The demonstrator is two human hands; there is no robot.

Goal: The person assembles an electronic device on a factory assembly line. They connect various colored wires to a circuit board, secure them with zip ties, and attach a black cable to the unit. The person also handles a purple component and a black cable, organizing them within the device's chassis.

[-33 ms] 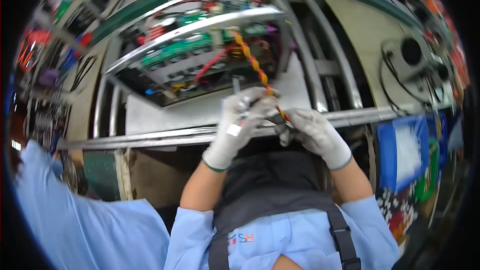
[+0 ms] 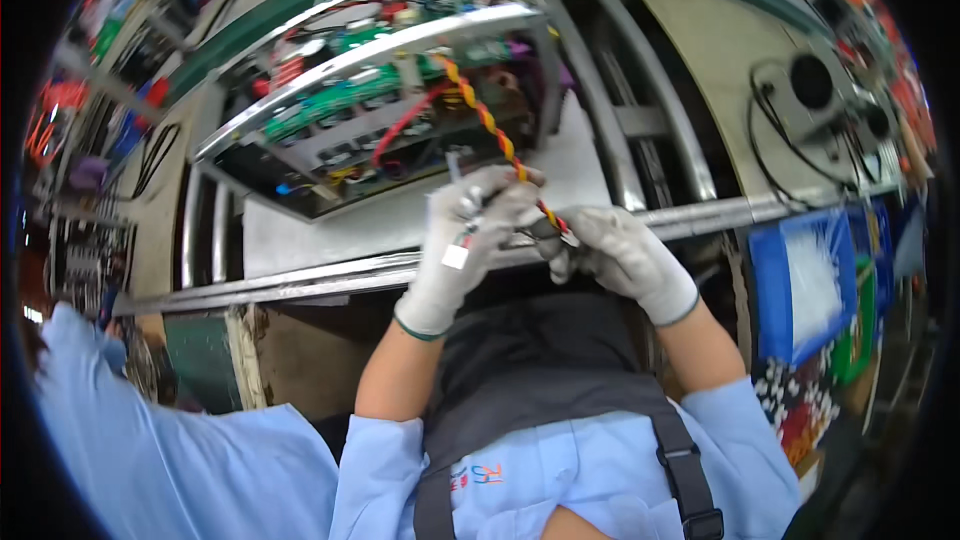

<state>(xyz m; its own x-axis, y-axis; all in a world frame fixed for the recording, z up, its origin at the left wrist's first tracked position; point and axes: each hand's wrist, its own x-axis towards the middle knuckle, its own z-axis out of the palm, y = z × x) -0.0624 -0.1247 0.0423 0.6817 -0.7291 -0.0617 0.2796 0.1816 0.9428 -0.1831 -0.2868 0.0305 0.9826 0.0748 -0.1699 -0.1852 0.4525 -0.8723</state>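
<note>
Yellow-and-red twisted cable (image 2: 490,123) — one, running down from metal chassis (image 2: 460,27). My left hand (image 2: 482,212), right hand (image 2: 622,252) — close together, each pinching the cable's lower stretch, exact finger placement unclear. Step, I judge: working its end; next calls for steady hold.

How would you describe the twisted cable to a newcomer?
Find the metal-framed unit, upper left of centre. The twisted cable runs from it down to the left hand and right hand. Its yellow and red spiral differs from the plain red wire nearby.
</note>
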